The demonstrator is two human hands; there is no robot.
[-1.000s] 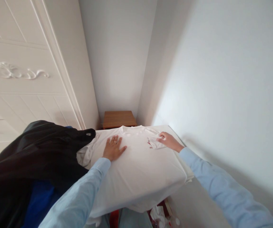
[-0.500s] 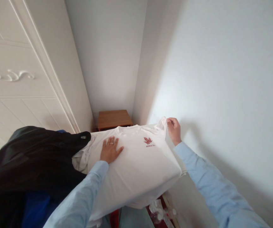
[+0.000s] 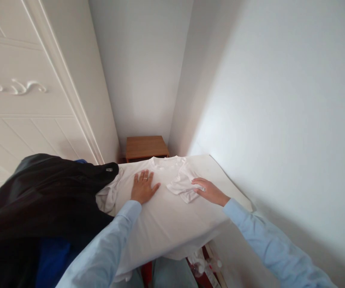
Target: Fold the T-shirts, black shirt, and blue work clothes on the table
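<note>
A white T-shirt (image 3: 160,224) is spread over a white tabletop, its collar at the far edge and its hem hanging at the near edge. My left hand (image 3: 143,188), with a ring on one finger, lies flat on the chest with fingers spread. The right sleeve (image 3: 182,185) is folded inward in a crumpled heap, and the red leaf print is hidden. My right hand (image 3: 211,192) rests at the outer edge of this fold, fingers stretched out and thumb apart. The other sleeve (image 3: 108,197) lies bunched at the left.
A black garment (image 3: 49,200) is heaped at the left, with blue cloth (image 3: 52,260) beneath it. A brown wooden stand (image 3: 147,147) stands in the corner beyond. The white tabletop (image 3: 217,172) reaches the wall at right. Clear plastic items (image 3: 202,262) sit below the near edge.
My right hand has moved left and down, folding the raised sleeve inward over the leaf print. Its pinch has opened out. The left hand stays flat on the shirt.
</note>
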